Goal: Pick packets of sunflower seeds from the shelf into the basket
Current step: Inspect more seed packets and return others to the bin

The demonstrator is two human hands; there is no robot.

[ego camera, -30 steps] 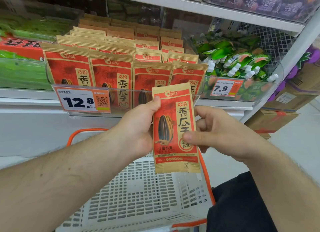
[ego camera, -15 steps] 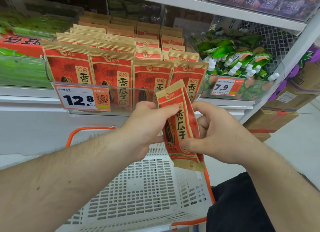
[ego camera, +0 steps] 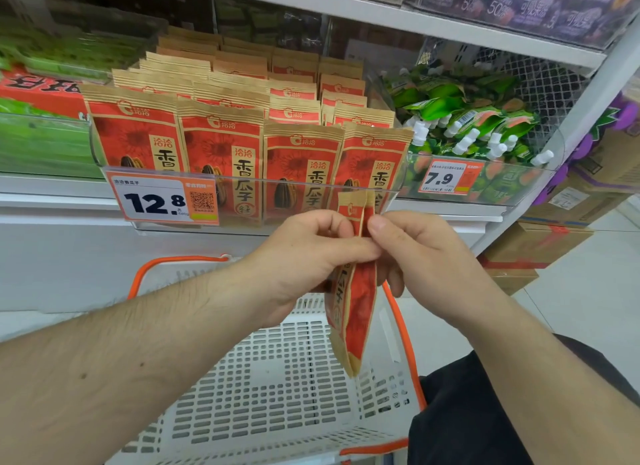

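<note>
Item: one seed packet (ego camera: 356,301), edge-on above the basket (ego camera: 277,388), pinched by my left hand (ego camera: 304,256) and right hand (ego camera: 422,256). I see none in the basket; many remain on the shelf (ego camera: 443,210).

Red-tan packet (ego camera: 356,312); white basket (ego camera: 277,395), orange rim.

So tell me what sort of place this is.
Most likely a shop aisle: shelves stocked with rows of identical seed packets, price tags on the shelf edge, and a shopping basket below.
</note>
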